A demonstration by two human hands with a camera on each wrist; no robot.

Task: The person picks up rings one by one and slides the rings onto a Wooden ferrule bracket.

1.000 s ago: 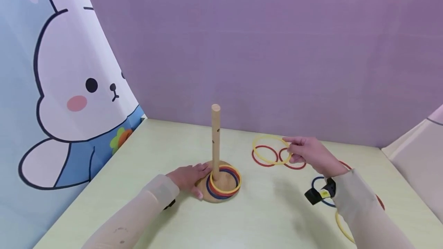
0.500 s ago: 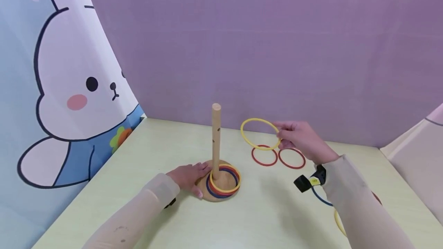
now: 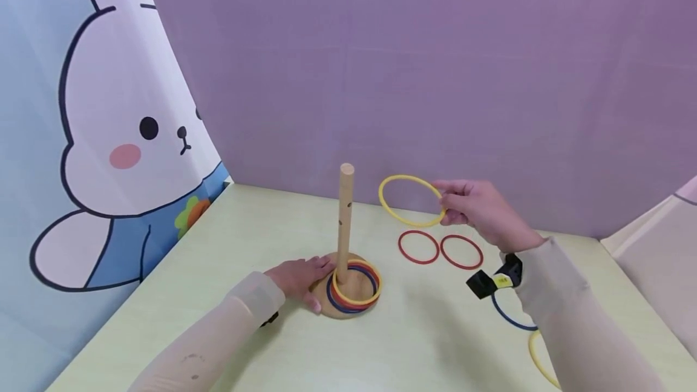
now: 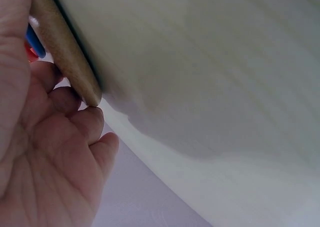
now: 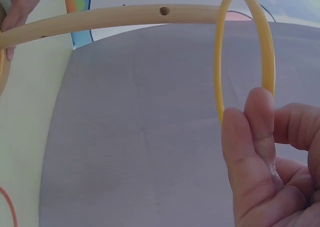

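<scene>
Held toss ring (image 5: 268, 57): was yellow.
Ring-toss peg (image 3: 345, 213) and base (image 3: 357, 286): were tan wood, the peg dark-holed.
Stacked rings (image 3: 355, 304): were yellow, red and blue.
Backdrop (image 3: 414, 77): was plain purple.
Curtain (image 3: 109, 95): bore a black-outlined white rabbit on light blue.

Round-based wooden peg stand (image 3: 345, 228) on the pale tabletop (image 3: 392, 349)
Two thin red rings (image 3: 438, 250) lie to its right; farther right and nearer, a thin blue ring (image 3: 510, 321).
</scene>
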